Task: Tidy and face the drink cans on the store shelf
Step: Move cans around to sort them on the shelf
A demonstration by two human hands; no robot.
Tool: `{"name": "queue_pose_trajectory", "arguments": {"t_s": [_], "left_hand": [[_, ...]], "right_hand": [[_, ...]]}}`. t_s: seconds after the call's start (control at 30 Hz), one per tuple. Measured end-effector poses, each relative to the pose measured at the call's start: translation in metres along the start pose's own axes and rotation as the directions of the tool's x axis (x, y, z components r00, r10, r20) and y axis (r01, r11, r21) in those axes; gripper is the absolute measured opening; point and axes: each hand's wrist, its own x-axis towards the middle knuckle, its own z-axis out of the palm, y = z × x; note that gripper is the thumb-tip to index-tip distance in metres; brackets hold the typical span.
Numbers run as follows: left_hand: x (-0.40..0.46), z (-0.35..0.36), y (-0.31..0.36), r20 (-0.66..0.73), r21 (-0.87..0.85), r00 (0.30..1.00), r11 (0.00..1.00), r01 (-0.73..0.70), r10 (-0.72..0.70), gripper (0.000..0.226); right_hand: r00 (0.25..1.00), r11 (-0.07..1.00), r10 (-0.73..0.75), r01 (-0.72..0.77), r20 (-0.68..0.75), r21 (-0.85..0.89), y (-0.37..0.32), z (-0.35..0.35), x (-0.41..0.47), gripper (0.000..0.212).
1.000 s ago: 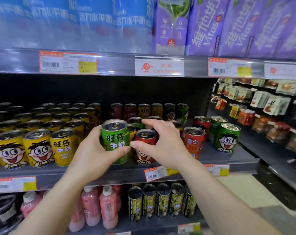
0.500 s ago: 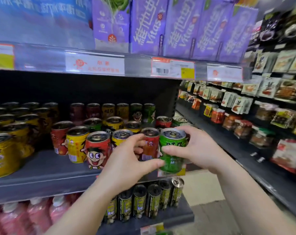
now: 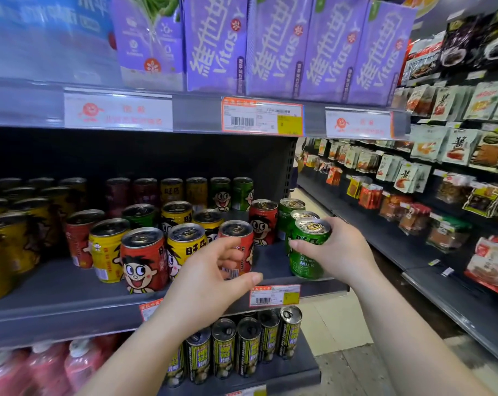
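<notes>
Spanning the middle of the frame, the grey shelf (image 3: 56, 301) carries rows of small drink cans. At lower centre the left hand (image 3: 210, 284) hovers loosely curled, holding nothing, before a red can (image 3: 237, 247). Right of centre, the right hand (image 3: 339, 252) grips a green can (image 3: 309, 250) near the shelf's front edge.

Green milk-drink can (image 3: 309, 252), right front corner of shelf (image 3: 56, 307), gripped by right hand (image 3: 339, 252); left hand (image 3: 210, 284), fingers loosely curled, before red can (image 3: 237, 250).
</notes>
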Motion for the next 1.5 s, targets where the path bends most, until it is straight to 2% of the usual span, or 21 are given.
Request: {"name": "queue_pose_trajectory", "arguments": {"t_s": [0.3, 0.4, 0.53, 0.6, 0.7, 0.8, 0.87, 0.93, 0.97, 1.03, 1.1, 1.17, 1.27, 1.37, 1.5], "left_hand": [[0.0, -0.006, -0.001, -0.014, 0.023, 0.999, 0.999, -0.037, 0.038, 0.063], [-0.002, -0.009, -0.003, -0.014, 0.025, 0.999, 0.999, -0.038, 0.038, 0.062], [-0.003, -0.012, -0.008, -0.006, 0.036, 1.0, 0.999, -0.03, 0.03, 0.062], [-0.005, -0.013, -0.006, 0.0, 0.032, 1.0, 0.999, -0.03, 0.03, 0.063], [-0.002, -0.027, 0.0, -0.033, 0.001, 0.999, 0.999, -0.039, 0.039, 0.056], [0.014, -0.059, 0.007, -0.157, 0.021, 0.983, 0.995, -0.097, 0.099, 0.038], [0.034, -0.087, 0.005, -0.232, 0.138, 0.963, 0.985, -0.104, 0.134, 0.028], [0.062, -0.115, -0.003, -0.241, 0.293, 0.967, 0.956, -0.01, 0.084, 0.033], [0.077, -0.127, -0.009, -0.216, 0.372, 0.976, 0.926, 0.07, 0.013, 0.041], [0.101, -0.141, -0.022, -0.126, 0.55, 0.98, 0.811, 0.199, -0.156, 0.06], [0.116, -0.146, -0.034, -0.022, 0.679, 0.958, 0.699, 0.225, -0.287, 0.069], [0.125, -0.146, -0.046, 0.021, 0.715, 0.921, 0.65, 0.258, -0.389, 0.072], [0.131, -0.144, -0.057, 0.035, 0.749, 0.893, 0.603, 0.273, -0.448, 0.084], [0.129, -0.142, -0.062, 0.026, 0.739, 0.91, 0.62, 0.262, -0.414, 0.08], [0.117, -0.14, -0.058, -0.051, 0.61, 0.947, 0.741, 0.282, -0.318, 0.089]], "right_hand": [[0.996, 0.999, 0.033, -0.034, 0.084, 0.009, 0.0, 0.005, 0.017, 0.076], [0.996, 0.998, 0.067, -0.068, 0.065, 0.008, 0.004, -0.003, 0.016, 0.077], [0.988, 0.993, 0.112, -0.107, 0.109, -0.056, 0.006, -0.006, 0.015, 0.075], [0.986, 0.99, 0.115, -0.104, 0.119, -0.095, 0.006, -0.007, 0.014, 0.082], [0.999, 0.983, -0.011, 0.005, -0.034, -0.183, -0.008, -0.007, 0.008, 0.096], [0.965, 0.968, -0.211, 0.183, -0.159, -0.172, -0.035, 0.003, 0.002, 0.08], [0.947, 0.959, -0.269, 0.245, -0.174, -0.143, -0.054, 0.012, -0.003, 0.064], [0.944, 0.955, -0.296, 0.286, -0.145, -0.082, -0.069, 0.022, -0.008, 0.053], [0.944, 0.95, -0.31, 0.304, -0.114, -0.068, -0.073, 0.027, -0.011, 0.05], [0.941, 0.941, -0.335, 0.332, -0.047, -0.066, -0.077, 0.038, -0.016, 0.049], [0.938, 0.937, -0.346, 0.346, -0.007, -0.047, -0.078, 0.048, -0.021, 0.049], [0.938, 0.938, -0.346, 0.346, 0.006, -0.031, -0.077, 0.054, -0.023, 0.049], [0.941, 0.94, -0.339, 0.339, 0.022, -0.03, -0.074, 0.059, -0.024, 0.051], [0.938, 0.937, -0.346, 0.347, 0.028, -0.034, -0.074, 0.06, -0.024, 0.052], [0.935, 0.934, -0.352, 0.354, 0.051, -0.047, -0.077, 0.06, -0.025, 0.054]]}}
